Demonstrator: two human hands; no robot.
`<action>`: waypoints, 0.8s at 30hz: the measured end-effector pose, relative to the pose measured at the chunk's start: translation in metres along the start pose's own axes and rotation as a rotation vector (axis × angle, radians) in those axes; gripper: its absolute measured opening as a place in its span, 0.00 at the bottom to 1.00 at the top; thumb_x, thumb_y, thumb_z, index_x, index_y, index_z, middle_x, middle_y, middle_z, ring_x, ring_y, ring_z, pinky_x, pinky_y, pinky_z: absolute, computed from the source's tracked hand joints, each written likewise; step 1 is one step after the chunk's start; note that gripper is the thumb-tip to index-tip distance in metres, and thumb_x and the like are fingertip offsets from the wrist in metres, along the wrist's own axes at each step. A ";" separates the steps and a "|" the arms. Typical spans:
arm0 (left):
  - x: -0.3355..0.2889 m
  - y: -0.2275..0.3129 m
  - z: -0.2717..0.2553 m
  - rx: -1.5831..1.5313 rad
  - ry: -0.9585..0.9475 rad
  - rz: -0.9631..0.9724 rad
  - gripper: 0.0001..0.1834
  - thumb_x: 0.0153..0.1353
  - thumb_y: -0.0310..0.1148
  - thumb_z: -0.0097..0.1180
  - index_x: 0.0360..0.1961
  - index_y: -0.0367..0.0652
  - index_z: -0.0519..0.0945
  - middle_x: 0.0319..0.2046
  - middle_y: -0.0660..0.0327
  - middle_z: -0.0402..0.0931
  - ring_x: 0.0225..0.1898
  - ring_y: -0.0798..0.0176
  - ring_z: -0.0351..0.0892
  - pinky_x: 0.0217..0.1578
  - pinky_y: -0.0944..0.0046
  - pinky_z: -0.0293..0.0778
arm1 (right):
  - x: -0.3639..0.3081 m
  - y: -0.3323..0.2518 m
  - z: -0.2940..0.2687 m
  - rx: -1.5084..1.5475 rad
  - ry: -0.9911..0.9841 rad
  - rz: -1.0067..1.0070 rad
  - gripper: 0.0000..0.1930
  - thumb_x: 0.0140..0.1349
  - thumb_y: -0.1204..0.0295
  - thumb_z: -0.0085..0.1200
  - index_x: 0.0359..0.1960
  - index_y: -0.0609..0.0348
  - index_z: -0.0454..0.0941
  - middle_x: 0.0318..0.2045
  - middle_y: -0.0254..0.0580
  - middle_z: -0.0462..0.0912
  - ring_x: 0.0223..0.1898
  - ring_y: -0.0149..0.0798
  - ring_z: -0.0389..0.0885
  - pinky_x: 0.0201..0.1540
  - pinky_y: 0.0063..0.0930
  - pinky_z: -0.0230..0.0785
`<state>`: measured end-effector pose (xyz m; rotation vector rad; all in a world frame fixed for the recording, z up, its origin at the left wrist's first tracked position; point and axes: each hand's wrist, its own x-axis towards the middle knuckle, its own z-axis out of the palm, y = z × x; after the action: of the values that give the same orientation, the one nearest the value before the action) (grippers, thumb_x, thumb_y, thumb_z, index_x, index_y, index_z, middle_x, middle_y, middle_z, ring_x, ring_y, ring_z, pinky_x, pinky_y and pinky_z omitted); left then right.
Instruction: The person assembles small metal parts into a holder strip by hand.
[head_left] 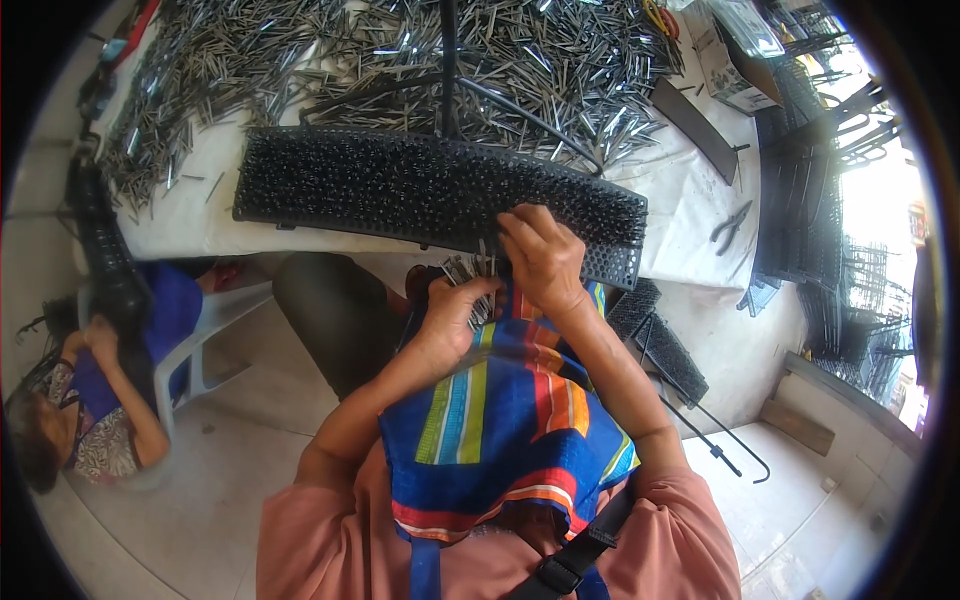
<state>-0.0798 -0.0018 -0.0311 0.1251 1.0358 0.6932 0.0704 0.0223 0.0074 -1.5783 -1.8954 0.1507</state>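
My left hand [449, 318] is closed around a bunch of thin, flat metal strips [465, 268], whose ends stick up past the thumb. Just right of it, my right hand [545, 258] is bent with its fingers drawn together, over the near edge of a long black perforated panel [360, 185]. What its fingertips grip, if anything, is hidden. Many short, dark upright pieces cover the panel, and bare holes show at its right end. The panel lies along the table's near edge, with a black metal rod frame [449, 80] rising behind it.
A large heap of loose metal strips [540, 60] covers the white-covered table [690, 225]. Pliers [732, 226] and a flat dark strip [697, 130] lie at the right. Similar black panels [665, 350] stand low on the right. Another person [110, 420] sits at the left.
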 end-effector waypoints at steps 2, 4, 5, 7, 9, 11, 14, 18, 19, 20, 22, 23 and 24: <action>-0.002 0.002 0.001 -0.007 -0.007 -0.002 0.12 0.50 0.18 0.61 0.38 0.38 0.79 0.29 0.58 0.80 0.26 0.61 0.81 0.26 0.63 0.77 | -0.008 0.002 -0.001 -0.016 -0.044 -0.009 0.11 0.50 0.76 0.61 0.37 0.55 0.82 0.36 0.39 0.80 0.30 0.44 0.81 0.31 0.34 0.74; -0.006 0.007 0.004 0.023 -0.034 0.007 0.14 0.49 0.17 0.61 0.39 0.38 0.79 0.29 0.58 0.80 0.25 0.61 0.80 0.27 0.63 0.78 | -0.012 0.002 0.003 -0.028 -0.087 -0.019 0.12 0.50 0.76 0.61 0.38 0.54 0.82 0.37 0.39 0.80 0.30 0.44 0.81 0.31 0.33 0.74; -0.006 0.007 0.006 0.024 -0.037 0.005 0.14 0.49 0.17 0.61 0.39 0.38 0.79 0.29 0.58 0.80 0.25 0.61 0.80 0.27 0.63 0.78 | -0.012 0.001 0.003 -0.026 -0.028 -0.025 0.12 0.49 0.74 0.61 0.38 0.55 0.82 0.37 0.38 0.79 0.28 0.43 0.80 0.31 0.32 0.73; -0.007 0.007 0.009 -0.056 -0.090 -0.021 0.14 0.49 0.17 0.62 0.39 0.38 0.79 0.30 0.58 0.80 0.26 0.61 0.80 0.28 0.64 0.78 | -0.012 -0.002 -0.001 -0.025 0.033 -0.031 0.13 0.49 0.72 0.62 0.38 0.55 0.81 0.36 0.37 0.79 0.27 0.41 0.79 0.30 0.31 0.73; -0.011 0.008 0.014 -0.049 -0.081 0.003 0.12 0.49 0.17 0.62 0.37 0.37 0.80 0.29 0.58 0.80 0.25 0.62 0.80 0.26 0.64 0.77 | -0.008 -0.010 -0.009 0.214 -0.021 0.170 0.11 0.49 0.74 0.62 0.37 0.59 0.81 0.34 0.39 0.78 0.26 0.42 0.79 0.30 0.30 0.72; -0.013 0.007 0.013 -0.040 -0.075 0.026 0.11 0.49 0.18 0.61 0.36 0.35 0.81 0.28 0.58 0.80 0.25 0.63 0.80 0.24 0.65 0.75 | -0.007 -0.005 -0.011 0.377 -0.136 0.249 0.10 0.50 0.76 0.61 0.36 0.61 0.81 0.33 0.42 0.79 0.26 0.39 0.79 0.28 0.28 0.70; -0.014 0.007 0.010 0.097 -0.186 0.047 0.10 0.48 0.17 0.61 0.35 0.35 0.81 0.28 0.58 0.80 0.25 0.63 0.80 0.24 0.65 0.75 | -0.009 0.000 -0.012 0.524 -0.232 0.306 0.07 0.51 0.78 0.60 0.33 0.64 0.81 0.29 0.42 0.79 0.23 0.33 0.77 0.26 0.25 0.66; -0.019 0.010 0.013 0.101 -0.173 0.054 0.10 0.48 0.17 0.61 0.35 0.35 0.80 0.28 0.58 0.80 0.24 0.62 0.80 0.24 0.66 0.75 | -0.021 0.002 -0.008 0.635 -0.190 0.500 0.05 0.52 0.78 0.61 0.31 0.64 0.79 0.22 0.38 0.77 0.22 0.28 0.75 0.25 0.24 0.65; -0.020 0.009 0.012 0.115 -0.172 0.058 0.10 0.48 0.17 0.61 0.35 0.35 0.80 0.27 0.58 0.80 0.24 0.62 0.80 0.24 0.66 0.76 | -0.024 0.002 -0.009 0.635 -0.188 0.498 0.05 0.52 0.78 0.61 0.31 0.64 0.79 0.22 0.38 0.77 0.22 0.28 0.75 0.25 0.24 0.65; -0.021 0.008 0.010 0.114 -0.171 0.060 0.10 0.48 0.17 0.61 0.35 0.35 0.80 0.27 0.58 0.80 0.24 0.62 0.80 0.24 0.66 0.76 | -0.026 0.001 -0.010 0.677 -0.121 0.589 0.04 0.54 0.79 0.60 0.30 0.64 0.78 0.20 0.36 0.75 0.22 0.25 0.72 0.24 0.22 0.63; -0.022 0.006 0.005 0.187 -0.137 -0.018 0.14 0.47 0.16 0.61 0.37 0.35 0.78 0.29 0.57 0.80 0.25 0.59 0.81 0.25 0.64 0.77 | -0.025 0.000 -0.011 0.720 -0.057 0.678 0.03 0.56 0.80 0.59 0.30 0.64 0.78 0.19 0.34 0.74 0.21 0.21 0.69 0.24 0.20 0.61; -0.024 0.004 0.003 0.187 -0.138 -0.017 0.14 0.47 0.16 0.61 0.37 0.35 0.78 0.29 0.57 0.80 0.25 0.59 0.81 0.25 0.64 0.77 | -0.018 -0.002 -0.017 0.641 0.040 0.612 0.02 0.57 0.80 0.59 0.29 0.64 0.77 0.18 0.33 0.73 0.21 0.20 0.67 0.24 0.18 0.61; -0.026 0.002 -0.002 0.252 -0.166 -0.099 0.13 0.48 0.17 0.61 0.37 0.34 0.78 0.29 0.56 0.80 0.26 0.59 0.81 0.26 0.64 0.78 | -0.013 -0.002 -0.019 0.562 0.135 0.544 0.02 0.58 0.81 0.58 0.29 0.64 0.77 0.18 0.31 0.71 0.21 0.19 0.65 0.24 0.17 0.60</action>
<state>-0.0906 -0.0155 -0.0115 0.3423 0.9594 0.4519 0.0799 0.0043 0.0181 -1.5998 -1.1382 0.7229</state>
